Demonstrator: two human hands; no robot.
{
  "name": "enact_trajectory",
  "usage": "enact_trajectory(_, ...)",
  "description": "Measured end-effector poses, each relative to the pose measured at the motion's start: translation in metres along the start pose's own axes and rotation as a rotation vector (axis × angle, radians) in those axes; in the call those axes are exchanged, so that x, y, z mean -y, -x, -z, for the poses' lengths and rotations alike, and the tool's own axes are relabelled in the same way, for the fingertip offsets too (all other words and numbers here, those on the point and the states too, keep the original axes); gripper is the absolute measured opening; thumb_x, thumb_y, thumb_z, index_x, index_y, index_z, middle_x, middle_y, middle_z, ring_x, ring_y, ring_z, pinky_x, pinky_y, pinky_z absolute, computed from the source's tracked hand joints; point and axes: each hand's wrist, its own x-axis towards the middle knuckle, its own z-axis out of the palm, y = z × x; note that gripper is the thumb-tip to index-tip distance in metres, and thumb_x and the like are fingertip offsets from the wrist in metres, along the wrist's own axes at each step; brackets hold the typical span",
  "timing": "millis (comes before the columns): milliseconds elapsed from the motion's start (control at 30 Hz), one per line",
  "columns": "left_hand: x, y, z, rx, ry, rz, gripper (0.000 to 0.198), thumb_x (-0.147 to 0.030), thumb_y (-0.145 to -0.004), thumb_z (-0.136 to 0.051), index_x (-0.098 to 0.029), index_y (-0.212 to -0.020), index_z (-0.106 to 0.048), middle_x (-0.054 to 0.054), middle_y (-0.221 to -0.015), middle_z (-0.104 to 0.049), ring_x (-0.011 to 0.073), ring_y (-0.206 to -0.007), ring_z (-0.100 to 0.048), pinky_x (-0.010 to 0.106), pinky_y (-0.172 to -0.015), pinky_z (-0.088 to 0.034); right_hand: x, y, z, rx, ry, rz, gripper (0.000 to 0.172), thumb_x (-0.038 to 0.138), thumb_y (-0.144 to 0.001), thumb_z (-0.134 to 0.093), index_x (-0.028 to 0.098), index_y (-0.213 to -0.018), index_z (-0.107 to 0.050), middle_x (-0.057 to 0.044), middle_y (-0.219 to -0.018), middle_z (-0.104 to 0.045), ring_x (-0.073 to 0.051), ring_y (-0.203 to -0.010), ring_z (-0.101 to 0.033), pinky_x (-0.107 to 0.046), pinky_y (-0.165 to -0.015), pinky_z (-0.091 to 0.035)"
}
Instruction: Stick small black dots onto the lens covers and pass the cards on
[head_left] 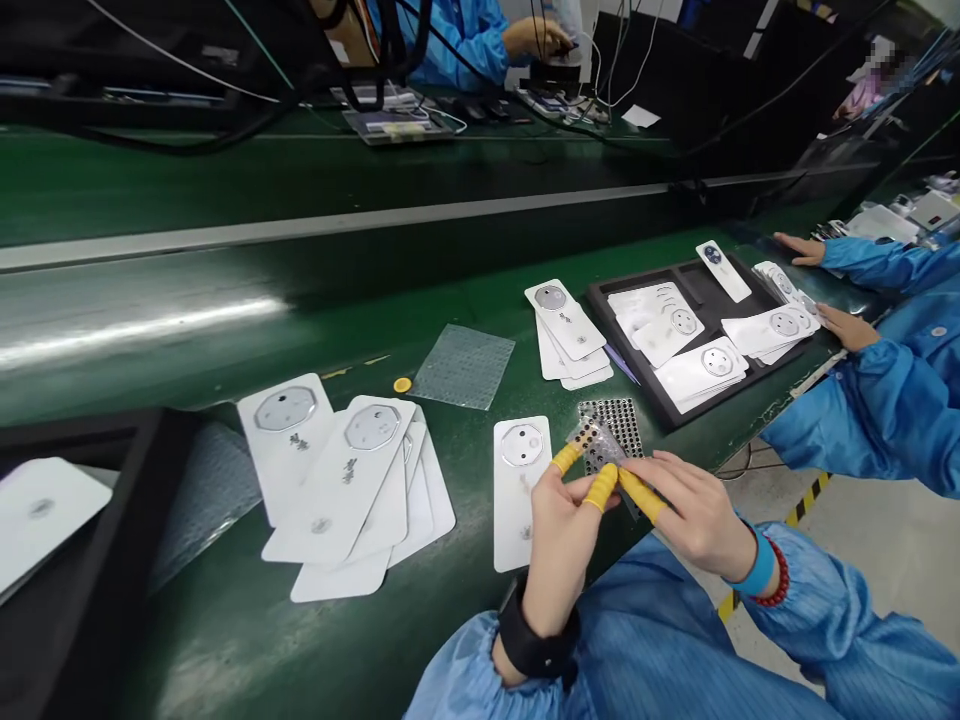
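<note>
My left hand (pixel 562 520), with yellow finger cots on thumb and finger, pinches a small clear sheet of black dots (pixel 598 437). My right hand (pixel 697 510), also with a yellow finger cot, has its fingertips closed at the sheet's near edge, against my left thumb. Whether a single dot is between those fingertips is too small to tell. Beneath the hands lies another sheet of black dots (pixel 626 418), partly covered. Just left of my left hand, a white phone back panel (pixel 517 510) with a round camera area lies flat on the green bench.
Several similar panels (pixel 337 500) overlap at left; a smaller stack (pixel 570 335) lies ahead. A black tray (pixel 645 400) at right holds more panels, near a co-worker's hand (pixel 847 328). A clear dotted sheet (pixel 465 365), a yellow finger cot (pixel 403 385) and another black tray (pixel 142 480) are on the bench.
</note>
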Motion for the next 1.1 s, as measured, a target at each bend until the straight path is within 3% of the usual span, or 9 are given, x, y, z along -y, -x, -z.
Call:
enact_trajectory(267, 0.021, -0.010, -0.014, 0.053, -0.160, 0.000, 0.056, -0.030, -0.071, -0.081, -0.011, -0.116, -0.053, 0.007, -0.065, -0.076, 0.0254, -0.063, -0.074, 0.038, -0.065, -0.060, -0.012, 0.026, 0.016, -0.083, -0.109, -0.021, 0.034, 0.009, -0.094, -0.047, 0.021, -0.123, -0.062, -0.010, -0.107, -0.076, -0.022, -0.099, -0.074, -0.042, -0.089, -0.062)
enact_trajectory(367, 0.022, -0.028, 0.001, -0.024, -0.336, -0.123, 0.040, -0.019, -0.069, -0.080, -0.015, -0.104, -0.062, 0.004, -0.063, -0.074, 0.0252, -0.064, -0.073, 0.035, -0.065, -0.057, -0.014, 0.026, 0.012, -0.224, -0.290, -0.213, 0.032, 0.007, -0.090, -0.059, 0.024, -0.117, -0.065, -0.009, -0.102, -0.076, -0.022, -0.092, -0.074, -0.038, -0.079, -0.065)
enact_trajectory(500, 0.016, -0.043, 0.027, -0.199, -0.588, -0.297, 0.018, -0.011, -0.068, -0.077, -0.022, -0.076, -0.065, 0.004, -0.068, -0.071, 0.0267, -0.079, -0.072, 0.038, -0.084, -0.052, -0.013, 0.024, -0.006, -0.354, -0.463, -0.501, 0.020, 0.010, -0.086, -0.068, 0.024, -0.100, -0.072, -0.007, -0.095, -0.075, -0.022, -0.087, -0.073, -0.037, -0.077, -0.065)
enact_trajectory(600, 0.012, -0.037, 0.042, -0.286, -0.740, -0.382, 0.009, -0.016, -0.079, -0.067, -0.021, -0.086, -0.068, 0.010, -0.088, -0.074, 0.0308, -0.093, -0.069, 0.046, -0.095, -0.048, -0.012, 0.017, -0.026, -0.365, -0.670, -0.674, 0.008, 0.019, -0.085, -0.072, 0.023, -0.092, -0.075, -0.006, -0.093, -0.075, -0.021, -0.082, -0.074, -0.035, -0.074, -0.067)
enact_trajectory(667, 0.012, -0.026, 0.050, -0.348, -0.822, -0.433, 0.027, -0.020, -0.083, -0.062, -0.014, -0.110, -0.066, 0.020, -0.118, -0.068, 0.0372, -0.118, -0.059, 0.053, -0.107, -0.038, -0.011, 0.010, -0.039, -0.343, -0.824, -0.742, 0.007, 0.024, -0.087, -0.070, 0.022, -0.092, -0.075, -0.006, -0.095, -0.075, -0.019, -0.077, -0.074, -0.033, -0.071, -0.067)
enact_trajectory(767, 0.016, -0.010, 0.055, -0.399, -0.907, -0.470, 0.057, -0.022, -0.080, -0.067, -0.003, -0.131, -0.051, 0.029, -0.148, -0.043, 0.0437, -0.141, -0.032, 0.060, -0.116, -0.021, -0.006, 0.001, -0.053, -0.313, -0.905, -0.769, 0.008, 0.026, -0.088, -0.069, 0.022, -0.091, -0.076, -0.006, -0.096, -0.074, -0.018, -0.075, -0.073, -0.032, -0.072, -0.067)
enact_trajectory(933, 0.020, -0.013, 0.062, -0.427, -0.924, -0.400, 0.058, -0.014, -0.075, -0.069, 0.000, -0.129, -0.051, 0.032, -0.141, -0.044, 0.0468, -0.135, -0.036, 0.067, -0.111, -0.023, 0.004, -0.011, -0.064, -0.281, -0.919, -0.756, 0.007, 0.026, -0.086, -0.072, 0.024, -0.088, -0.078, -0.005, -0.093, -0.076, -0.019, -0.077, -0.074, -0.033, -0.070, -0.068)
enact_trajectory(1033, 0.009, -0.027, 0.072, -0.423, -0.863, -0.336, 0.064, -0.008, -0.063, -0.076, -0.004, -0.123, -0.055, 0.027, -0.126, -0.054, 0.0493, -0.128, -0.043, 0.072, -0.105, -0.027, 0.008, -0.018, -0.067, -0.277, -0.913, -0.750, 0.005, 0.025, -0.083, -0.074, 0.024, -0.086, -0.078, -0.005, -0.090, -0.077, -0.020, -0.082, -0.075, -0.032, -0.071, -0.067)
enact_trajectory(1100, 0.000, -0.030, 0.079, -0.382, -0.789, -0.308, 0.063, -0.010, -0.062, -0.077, -0.009, -0.122, -0.055, 0.022, -0.120, -0.059, 0.0460, -0.124, -0.050, 0.068, -0.105, -0.033, 0.011, -0.026, -0.067, -0.279, -0.911, -0.747, 0.006, 0.023, -0.083, -0.073, 0.024, -0.086, -0.078, -0.005, -0.090, -0.078, -0.021, -0.085, -0.075, -0.032, -0.075, -0.066)
